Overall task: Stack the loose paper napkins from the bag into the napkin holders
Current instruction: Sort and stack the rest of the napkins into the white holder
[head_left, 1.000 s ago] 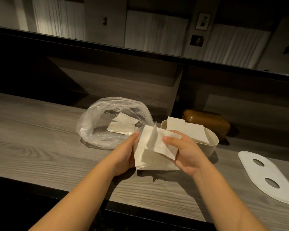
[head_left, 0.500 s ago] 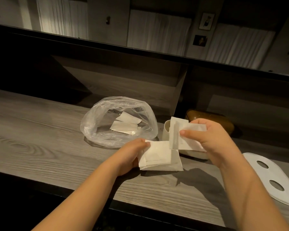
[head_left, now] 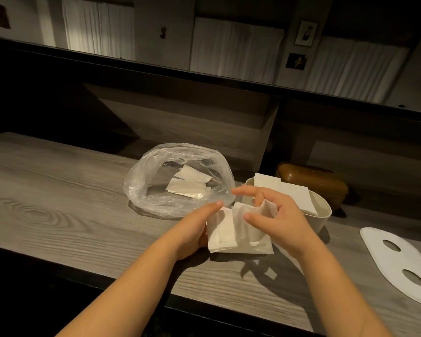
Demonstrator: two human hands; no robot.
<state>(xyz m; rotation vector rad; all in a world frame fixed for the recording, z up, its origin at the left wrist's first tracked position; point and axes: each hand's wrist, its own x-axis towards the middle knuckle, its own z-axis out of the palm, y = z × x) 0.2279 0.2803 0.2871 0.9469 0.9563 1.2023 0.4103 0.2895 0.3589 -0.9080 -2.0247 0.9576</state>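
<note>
Left hand point(head_left: 192, 229): grips the left edge of a small stack of napkins point(head_left: 231, 234), thumb laid along the top, holding the stack just above the near tabletop point(head_left: 58, 203), probably so the sheets stay squared while the other hand works.
Right hand point(head_left: 277, 215): fingers point(head_left: 243, 190) curled over the stack's top right, pinching the upper napkin so it buckles; it looks like one sheet is being peeled off for the holder.
Napkin stack: white, slightly fanned, centre of the scene between both hands, lower corner close to or on the wood; I cannot tell which.
Bag point(head_left: 177, 181): clear plastic, mouth open towards the person, lying left of and beyond the hands; a few loose napkins point(head_left: 187, 186) remain inside, so the task is unfinished.
Napkin holder point(head_left: 323, 215): cream tub just right of the hands, lid off, with flat napkins point(head_left: 284, 193) already lying in it; kept close for a short reach.
Lid point(head_left: 399, 261): white oval plate with two holes, flat on the tabletop at far right, clear of the work.
Brown case point(head_left: 314, 181): closed, behind the holder against the back wall; possibly a second holder.
</note>
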